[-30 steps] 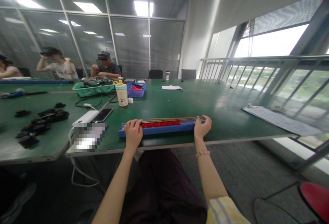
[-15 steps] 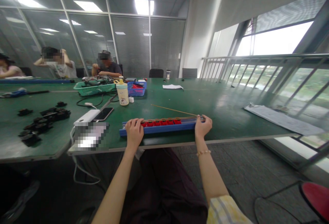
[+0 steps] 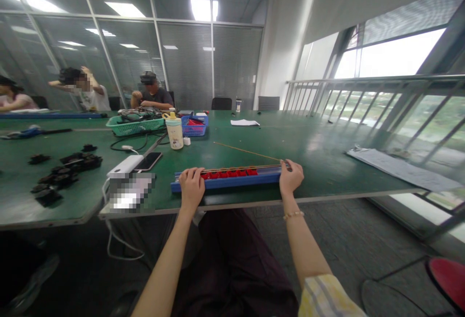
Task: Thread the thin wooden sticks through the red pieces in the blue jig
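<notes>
The green surface spans the room, with a glass partition at the far side, a metal railing and windows at the right, and 3 seated people beyond its far left part. The long blue trough, holding a row of red pieces, lies near and roughly parallel to the front edge. The left hand is curled over the trough near its left end; its grip cannot be determined. The right hand is at the right end, fingers nearly closed, pinching a thin yellow-brown strip that slants away over the surface to the far left. Other thin strips run along the trough's top. Left of the trough are a dark phone, a white power bank and black parts; behind stand a cream tumbler, a green basket and a blue basket. Open surface extends behind the trough to a white paper and rightward to the clipped white sheets, close to the right side.
</notes>
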### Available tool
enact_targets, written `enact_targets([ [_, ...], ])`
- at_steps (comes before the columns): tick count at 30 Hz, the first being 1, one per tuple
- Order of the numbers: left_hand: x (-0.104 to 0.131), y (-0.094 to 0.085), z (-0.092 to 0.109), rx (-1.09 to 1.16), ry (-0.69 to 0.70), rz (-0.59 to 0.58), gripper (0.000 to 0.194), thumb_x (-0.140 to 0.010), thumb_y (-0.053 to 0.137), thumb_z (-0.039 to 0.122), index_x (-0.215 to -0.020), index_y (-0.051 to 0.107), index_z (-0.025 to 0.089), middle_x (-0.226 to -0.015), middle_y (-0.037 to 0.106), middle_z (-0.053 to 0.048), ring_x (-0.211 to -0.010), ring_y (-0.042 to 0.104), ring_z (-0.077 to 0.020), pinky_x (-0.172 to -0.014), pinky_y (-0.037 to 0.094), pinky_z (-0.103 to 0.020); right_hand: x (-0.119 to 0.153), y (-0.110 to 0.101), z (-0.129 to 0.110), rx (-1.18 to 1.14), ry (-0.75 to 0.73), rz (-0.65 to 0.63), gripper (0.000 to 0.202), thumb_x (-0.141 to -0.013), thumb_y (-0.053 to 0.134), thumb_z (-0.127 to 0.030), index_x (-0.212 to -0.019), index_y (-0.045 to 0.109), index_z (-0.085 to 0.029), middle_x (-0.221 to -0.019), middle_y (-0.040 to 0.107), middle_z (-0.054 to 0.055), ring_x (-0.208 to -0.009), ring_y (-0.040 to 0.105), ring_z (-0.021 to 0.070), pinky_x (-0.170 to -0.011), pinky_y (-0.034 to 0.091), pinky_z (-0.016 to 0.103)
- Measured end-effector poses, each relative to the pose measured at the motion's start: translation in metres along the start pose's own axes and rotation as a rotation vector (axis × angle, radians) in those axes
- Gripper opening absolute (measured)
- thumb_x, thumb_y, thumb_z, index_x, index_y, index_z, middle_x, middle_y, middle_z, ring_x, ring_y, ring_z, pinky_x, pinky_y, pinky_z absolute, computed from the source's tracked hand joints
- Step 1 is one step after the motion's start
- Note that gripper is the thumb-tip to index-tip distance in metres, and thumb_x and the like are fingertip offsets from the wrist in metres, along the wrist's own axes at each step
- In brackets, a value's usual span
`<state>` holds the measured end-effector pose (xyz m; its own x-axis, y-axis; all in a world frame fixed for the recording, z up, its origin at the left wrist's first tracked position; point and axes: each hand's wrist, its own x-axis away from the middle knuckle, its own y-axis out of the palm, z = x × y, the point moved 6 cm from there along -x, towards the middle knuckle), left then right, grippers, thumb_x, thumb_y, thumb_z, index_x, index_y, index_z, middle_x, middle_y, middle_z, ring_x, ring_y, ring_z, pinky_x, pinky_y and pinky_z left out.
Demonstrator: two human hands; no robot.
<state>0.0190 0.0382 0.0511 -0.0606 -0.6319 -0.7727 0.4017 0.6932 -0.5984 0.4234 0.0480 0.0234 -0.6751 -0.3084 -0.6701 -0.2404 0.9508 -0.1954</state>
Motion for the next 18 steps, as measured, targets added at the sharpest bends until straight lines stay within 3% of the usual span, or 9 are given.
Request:
enact_targets([
  [4,0.0,0.0,-0.001,0.0,-0.007,-0.005,0.034,-0.091,0.044,0.019,-0.117,0.066,0.023,-0.117,0.063,-0.01,-0.113,0.048,-0.0285,-0.1,0.037,-0.045,-0.024,-0.002,-0.005,0.089,-0.109,-0.079,0.038,-0.09,0.052,-0.042,-0.107,0.074,-0.016,-0.105,0.07,0.013,-0.083,0.06,0.0214,-0.082,0.039,0.036],
  [10,0.0,0.0,-0.002,0.002,-0.015,-0.007,0.034,-0.091,0.043,0.019,-0.116,0.066,0.022,-0.117,0.063,-0.01,-0.115,0.047,-0.0286,-0.102,0.036,-0.046,-0.051,0.002,-0.016,0.219,-0.217,-0.177,0.032,-0.089,0.052,-0.037,-0.106,0.074,-0.021,-0.107,0.071,0.009,-0.091,0.059,0.0217,-0.088,0.03,0.038],
  [18,0.0,-0.003,0.0,0.02,-0.015,-0.011,0.035,-0.091,0.043,0.019,-0.117,0.066,0.022,-0.117,0.064,-0.011,-0.114,0.047,-0.0285,-0.1,0.036,-0.046,-0.065,0.032,-0.025,0.339,-0.213,-0.345,0.032,-0.086,0.055,-0.039,-0.101,0.075,-0.019,-0.108,0.072,0.011,-0.098,0.06,0.0251,-0.093,0.031,0.042],
])
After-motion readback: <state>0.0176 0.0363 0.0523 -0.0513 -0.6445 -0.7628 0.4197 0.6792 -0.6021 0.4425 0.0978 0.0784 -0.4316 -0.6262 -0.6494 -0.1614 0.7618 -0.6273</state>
